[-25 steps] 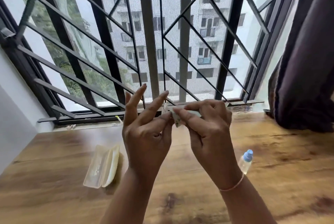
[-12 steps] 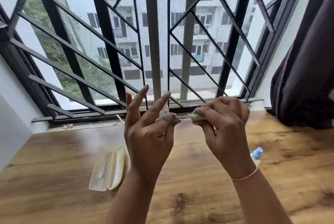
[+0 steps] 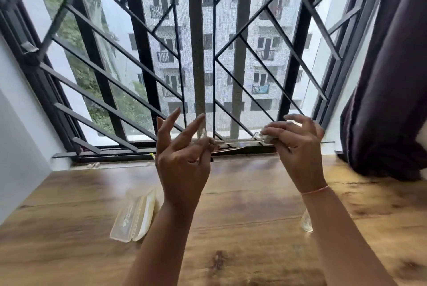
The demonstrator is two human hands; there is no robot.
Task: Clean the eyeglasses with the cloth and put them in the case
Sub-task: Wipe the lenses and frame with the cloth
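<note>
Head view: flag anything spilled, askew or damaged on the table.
Nothing stands out. The case lies open on the table, no spill shows, and the small bottle is mostly hidden behind the right forearm.

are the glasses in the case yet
No, the eyeglasses are held up between the left hand and the right hand with the cloth, while the case lies open on the table below.

no legible text — no labels, brands, numbers or signs
</note>
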